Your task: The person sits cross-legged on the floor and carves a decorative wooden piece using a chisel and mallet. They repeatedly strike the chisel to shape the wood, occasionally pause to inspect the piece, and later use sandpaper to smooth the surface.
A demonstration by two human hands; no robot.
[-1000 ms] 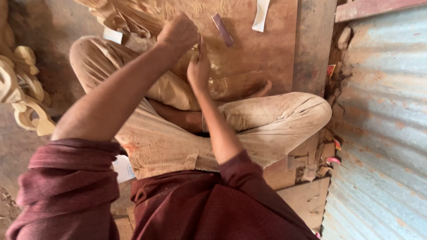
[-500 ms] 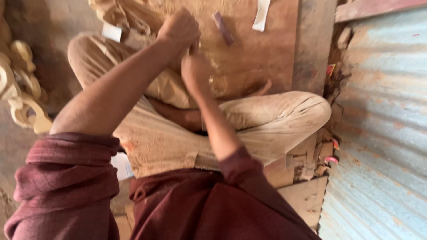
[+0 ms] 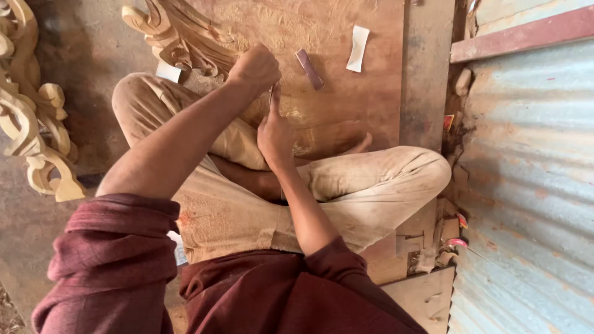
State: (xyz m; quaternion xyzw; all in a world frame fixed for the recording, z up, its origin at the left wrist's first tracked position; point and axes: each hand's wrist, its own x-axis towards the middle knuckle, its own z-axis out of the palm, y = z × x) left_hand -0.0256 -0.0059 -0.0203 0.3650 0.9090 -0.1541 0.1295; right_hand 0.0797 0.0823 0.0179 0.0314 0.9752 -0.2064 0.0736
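Note:
I sit cross-legged on the floor over a wide brown wooden board dusted with sawdust. My left hand is a closed fist just above my right hand, and a thin dark tool shows between the two. My right hand is closed low on that tool, with one finger stretched up along it. A pale carved wooden scroll piece lies right beside my left fist, at the board's far left. The tool's tip is hidden by my hands.
A small dark stick and a curved white paper strip lie on the board beyond my hands. More pale carved scrollwork is stacked at the left. Corrugated metal sheeting and wood scraps run along the right.
Both hands stay together on the tool and sit slightly lower in view, as does the rest of the scene. The right hand's finger now points straighter up.

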